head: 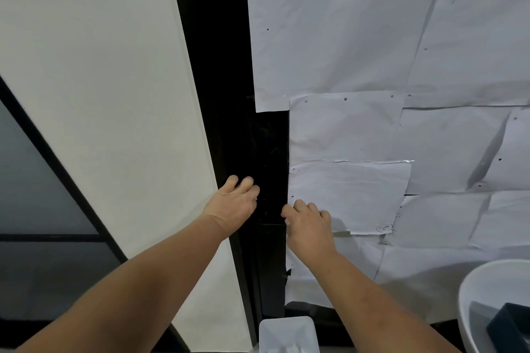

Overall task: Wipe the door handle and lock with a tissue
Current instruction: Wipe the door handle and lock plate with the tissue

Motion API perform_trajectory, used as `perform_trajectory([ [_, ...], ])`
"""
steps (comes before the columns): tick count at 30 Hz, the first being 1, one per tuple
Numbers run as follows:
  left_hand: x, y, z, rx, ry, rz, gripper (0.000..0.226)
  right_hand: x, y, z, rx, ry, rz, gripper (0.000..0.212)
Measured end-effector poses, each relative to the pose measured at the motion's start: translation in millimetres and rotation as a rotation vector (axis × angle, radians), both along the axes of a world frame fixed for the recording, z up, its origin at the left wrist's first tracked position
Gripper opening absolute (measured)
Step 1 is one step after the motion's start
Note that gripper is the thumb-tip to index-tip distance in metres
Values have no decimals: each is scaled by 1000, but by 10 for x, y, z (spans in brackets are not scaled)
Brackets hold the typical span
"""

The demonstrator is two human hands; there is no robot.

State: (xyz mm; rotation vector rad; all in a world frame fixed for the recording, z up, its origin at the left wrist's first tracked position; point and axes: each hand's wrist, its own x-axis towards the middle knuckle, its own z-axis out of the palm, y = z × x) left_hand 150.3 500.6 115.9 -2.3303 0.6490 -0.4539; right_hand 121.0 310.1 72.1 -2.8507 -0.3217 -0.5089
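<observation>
The door's black vertical strip [269,152] runs down the middle of the view. It is too dark to make out the handle or lock, apart from a faint horizontal ridge [271,223]. My left hand [233,203] is against the strip's left side with its fingers curled; the fingertips are lost in the dark. My right hand [308,226] sits at the strip's right edge with curled fingers over the taped paper, thumb toward the ridge. No tissue shows in either hand.
White paper sheets [358,37] are taped over the door panel on the right. A white wall [100,94] is on the left. A white box with tissues [288,335] stands at the bottom centre, and a white basin [481,289] at the bottom right.
</observation>
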Motion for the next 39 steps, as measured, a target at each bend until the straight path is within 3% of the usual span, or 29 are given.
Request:
perform_trajectory([
  [12,14,113,18,28,18,-156,24,-11,4,17,-1,19,4,31],
  [16,12,120,-15,-102,-191,-213,19,5,2,-9,-8,20,-1,33],
  [20,24,159,91,-250,-385,-172,34,6,20,-13,-4,23,-11,34],
  [26,-4,156,-71,-209,-239,-120,41,9,20,-15,-6,14,-14,34],
  [34,113,139,138,-456,-511,-113,36,19,30,-39,-2,14,-23,35],
  [39,84,179,-159,-411,-393,-128,45,25,14,-44,-17,11,-16,37],
])
